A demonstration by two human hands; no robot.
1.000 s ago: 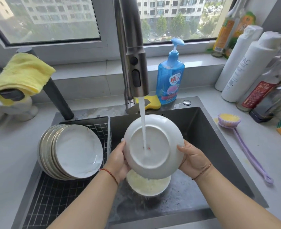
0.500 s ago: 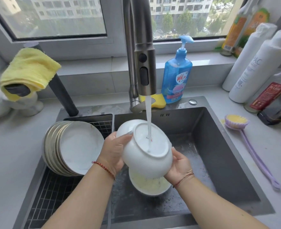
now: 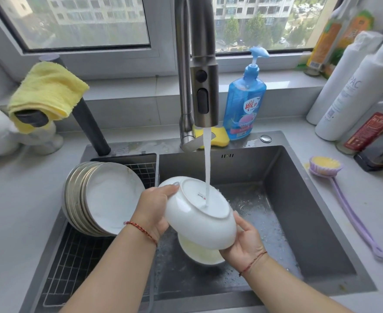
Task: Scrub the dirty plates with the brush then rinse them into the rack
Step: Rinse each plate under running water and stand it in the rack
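Plate (image 3: 199,213) upside-down under tap stream, L hand (image 3: 154,211) & R hand (image 3: 244,242) fingers gripping rim; second plate (image 3: 199,251) mostly hidden beneath.

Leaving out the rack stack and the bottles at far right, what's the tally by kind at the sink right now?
Plates: 2, the held plate and the soapy plate below it
Long-handled brush: 1
Blue soap bottle: 1
Yellow sponge: 1
Yellow cloth: 1
Total: 6
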